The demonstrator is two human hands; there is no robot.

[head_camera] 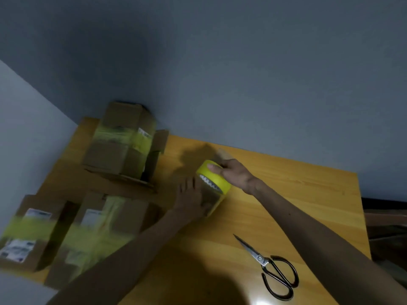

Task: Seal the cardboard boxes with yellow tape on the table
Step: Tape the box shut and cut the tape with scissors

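The right thumb (213, 167) lies across the outer band of the yellow tape roll (222, 184), and the other fingers curl round its far side, so the right hand (231, 172) grips the roll firmly. The left fingers (187, 186) are straight and spread, and the left hand (191, 197) presses flat on the small cardboard box (209, 198) without clasping it. The roll stands on edge at the top of this box, and a strip of tape (217, 204) runs from it down the box's right edge.

Taking that box as the dial's centre, the scissors (269, 266) lie at about 5 o'clock on the wooden table (286, 194), well apart from both hands. A stack of taped boxes (123, 139) stands at 10 o'clock, and two more taped boxes (28, 230) sit at 8 o'clock at the table's near left edge. They are blurred.

The box looks light and thin-walled. It would likely slide or turn under the tape's pull, so a flat palm on top suits it better than a squeeze on the sides, which could buckle. The roll is stiff, and its smooth band may be slippery. A hold across its width or through the core looks safest. The loose strip is limp and sticky, and it will probably crease if it goes slack.
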